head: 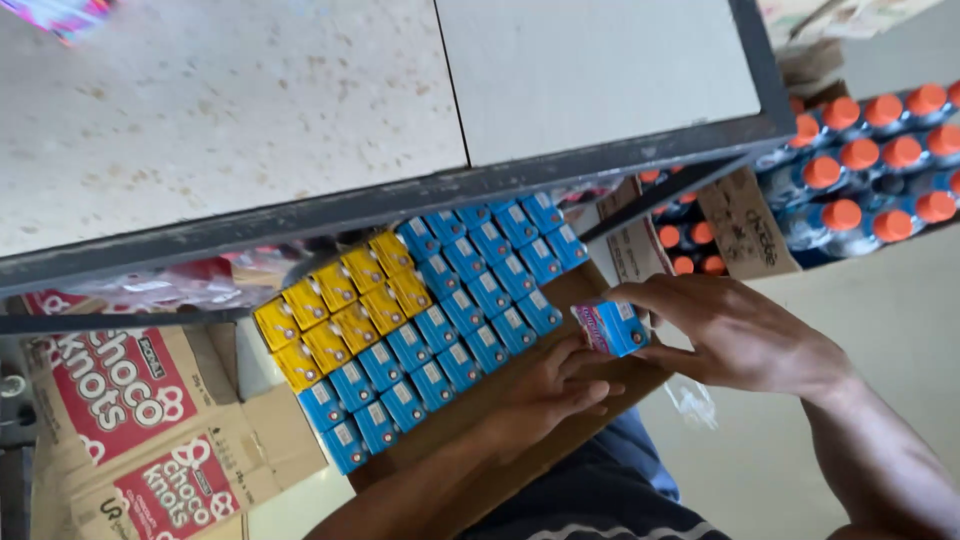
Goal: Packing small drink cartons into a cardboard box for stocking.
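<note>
An open cardboard box under a shelf holds rows of small drink cartons standing on end: blue cartons and a block of yellow cartons. My right hand pinches a single small blue and pink carton at the box's near right corner, just outside the rows. My left hand lies on the brown cardboard edge of the box below the blue rows, fingers curled, next to the held carton.
A pale shelf board with a dark grey metal frame overhangs the box. Shrink-wrapped bottles with orange caps stand at the right. Cardboard boxes with red and white print sit at the lower left. Pale floor lies below my hands.
</note>
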